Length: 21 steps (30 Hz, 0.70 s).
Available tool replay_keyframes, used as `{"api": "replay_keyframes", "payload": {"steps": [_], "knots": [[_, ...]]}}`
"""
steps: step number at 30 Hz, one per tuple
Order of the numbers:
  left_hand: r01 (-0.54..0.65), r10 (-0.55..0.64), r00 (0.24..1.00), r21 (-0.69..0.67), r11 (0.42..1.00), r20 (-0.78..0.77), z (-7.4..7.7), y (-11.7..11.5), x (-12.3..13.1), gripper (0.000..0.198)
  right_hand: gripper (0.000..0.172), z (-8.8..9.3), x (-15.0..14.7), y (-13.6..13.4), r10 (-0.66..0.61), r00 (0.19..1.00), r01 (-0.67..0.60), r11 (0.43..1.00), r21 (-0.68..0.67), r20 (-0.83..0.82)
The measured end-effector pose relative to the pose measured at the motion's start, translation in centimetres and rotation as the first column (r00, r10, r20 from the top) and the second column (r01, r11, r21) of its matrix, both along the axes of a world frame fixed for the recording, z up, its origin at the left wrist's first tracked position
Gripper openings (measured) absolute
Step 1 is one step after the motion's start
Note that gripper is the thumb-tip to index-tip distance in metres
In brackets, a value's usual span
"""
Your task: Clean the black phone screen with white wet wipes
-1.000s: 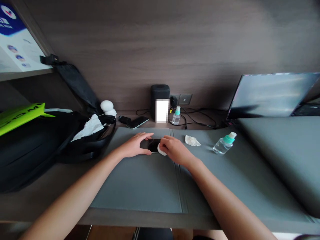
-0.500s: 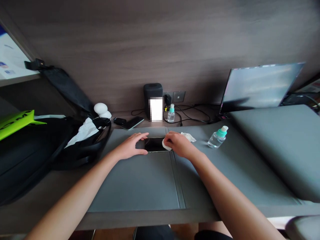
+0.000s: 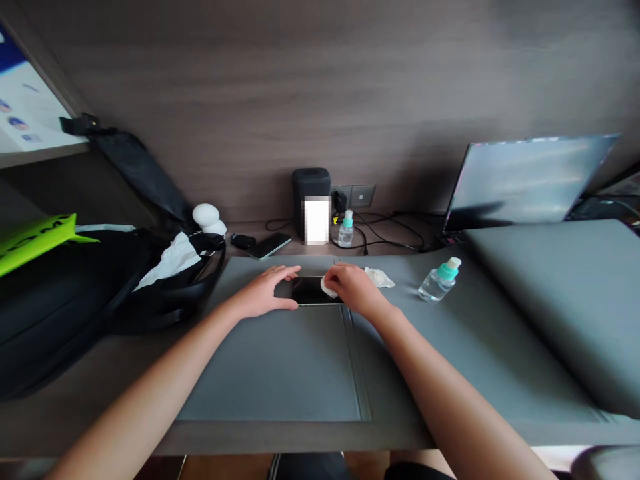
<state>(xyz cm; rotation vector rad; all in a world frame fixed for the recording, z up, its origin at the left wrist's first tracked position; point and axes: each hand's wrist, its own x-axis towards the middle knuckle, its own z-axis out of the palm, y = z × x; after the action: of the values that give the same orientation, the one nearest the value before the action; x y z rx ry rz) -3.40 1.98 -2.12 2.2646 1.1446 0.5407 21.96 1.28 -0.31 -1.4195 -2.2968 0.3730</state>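
Note:
A black smartphone [image 3: 307,291] lies flat, screen up, on the grey desk mat [image 3: 280,367]. My left hand [image 3: 265,293] clasps its left end, fingertips at the far edge and thumb at the near edge. Over the right part of the screen, my right hand [image 3: 355,288] is closed around a wad of white tissue [image 3: 328,288] pressed to the glass. That hand hides the phone's right end. Just behind it rests a crumpled tissue [image 3: 380,278]. Farther right, a clear spray bottle [image 3: 438,281] with a teal collar stands on the mat.
A second spray bottle [image 3: 345,230], a dark speaker-like box [image 3: 311,183], another phone [image 3: 270,245] and cables [image 3: 390,230] line the back. At left sits a black bag [image 3: 65,307]; at right are a monitor [image 3: 525,180] and a grey cushion [image 3: 560,287].
My right hand has slid slightly left along the screen with the tissue. My left hand stays at the phone's left end. The whole view has shifted a little.

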Motion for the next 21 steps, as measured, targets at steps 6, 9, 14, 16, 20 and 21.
{"api": "replay_keyframes", "payload": {"steps": [6, 9, 14, 16, 20, 21], "knots": [[0.004, -0.004, 1.0, 0.024, 1.0, 0.019, 0.0, 0.1, 0.2, 0.077, 0.015, 0.2, -1.1, -1.1, 0.107, 0.994, -0.107, 0.994, -0.022, -0.001], [-0.005, 0.005, 1.0, 0.006, 1.0, 0.023, 0.2, 0.0, 0.3, 0.077, 0.015, -0.1, -2.4, -0.8, 0.102, 0.995, -0.102, 0.995, 0.005, -0.013], [-0.002, 0.001, 1.0, 0.01, 1.0, 0.011, 0.5, -0.1, 0.4, 0.076, 0.016, -0.5, -1.5, 0.6, 0.026, 0.999, -0.026, 0.999, 0.039, -0.019], [0.013, -0.013, 1.0, 0.023, 1.0, 0.009, 0.5, -0.1, 0.3, 0.076, 0.016, -0.4, -0.5, 0.8, -0.008, 1.0, 0.009, 0.999, 0.036, -0.016], [0.005, -0.005, 1.0, 0.031, 0.999, 0.012, 0.4, 0.0, 0.2, 0.076, 0.014, -0.1, 0.2, 0.0, 0.007, 1.0, -0.007, 1.0, 0.012, -0.004], [0.0, -0.001, 1.0, 0.03, 1.0, 0.012, 0.4, 0.0, 0.2, 0.076, 0.015, 0.0, -0.1, -0.3, 0.028, 1.0, -0.028, 1.0, 0.008, -0.005]]}}
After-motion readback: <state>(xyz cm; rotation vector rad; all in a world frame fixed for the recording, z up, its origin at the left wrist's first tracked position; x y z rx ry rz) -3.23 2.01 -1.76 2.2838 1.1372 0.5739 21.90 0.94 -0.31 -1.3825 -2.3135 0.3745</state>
